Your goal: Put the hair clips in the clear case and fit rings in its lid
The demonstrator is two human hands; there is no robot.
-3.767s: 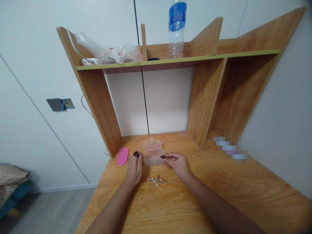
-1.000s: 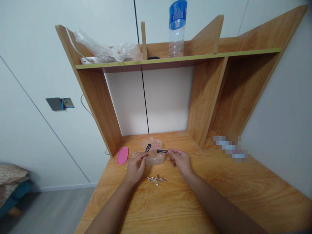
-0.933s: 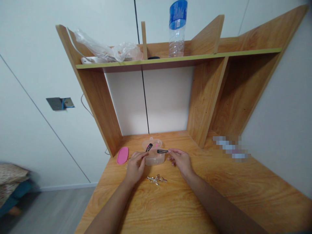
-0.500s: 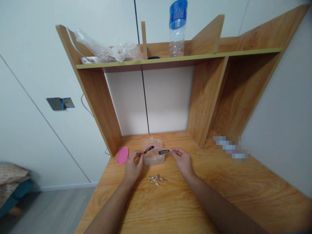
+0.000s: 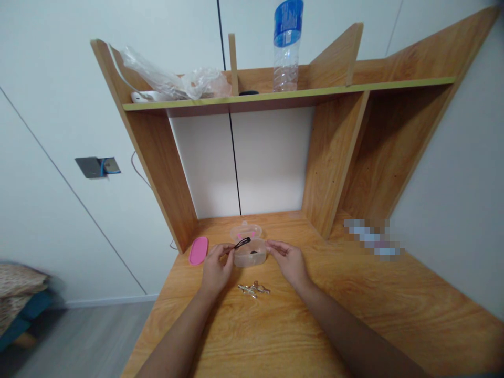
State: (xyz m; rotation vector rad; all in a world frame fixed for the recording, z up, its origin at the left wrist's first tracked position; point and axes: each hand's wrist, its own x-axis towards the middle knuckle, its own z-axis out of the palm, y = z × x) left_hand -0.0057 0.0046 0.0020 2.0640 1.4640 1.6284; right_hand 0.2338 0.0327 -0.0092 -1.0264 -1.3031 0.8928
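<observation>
A black snap hair clip (image 5: pixel 243 242) is pinched in my left hand (image 5: pixel 217 265), its free end over the clear plastic box (image 5: pixel 249 259). The box stands on the desk with its see-through lid (image 5: pixel 246 230) tilted back behind it. Inside lies another dark clip (image 5: pixel 254 252), only partly visible. At the box's right side, my right hand (image 5: pixel 289 261) holds nothing, with its fingers stretched out and slightly apart. Several shiny metal clips (image 5: pixel 253 289) lie in a small pile on the wood in front of the box.
A pink oval lid or tray (image 5: pixel 198 251) lies left of my left hand. The wooden shelf unit (image 5: pixel 157 173) rises at the back, carrying a plastic bottle (image 5: pixel 286 63) and a clear plastic bag (image 5: pixel 185 84). A blurred-out object (image 5: pixel 372 240) sits at the right.
The black clip has left my right hand, and a dark clip now lies in the box. That hand has shifted slightly left. My left hand still holds its clip, barely moved.
</observation>
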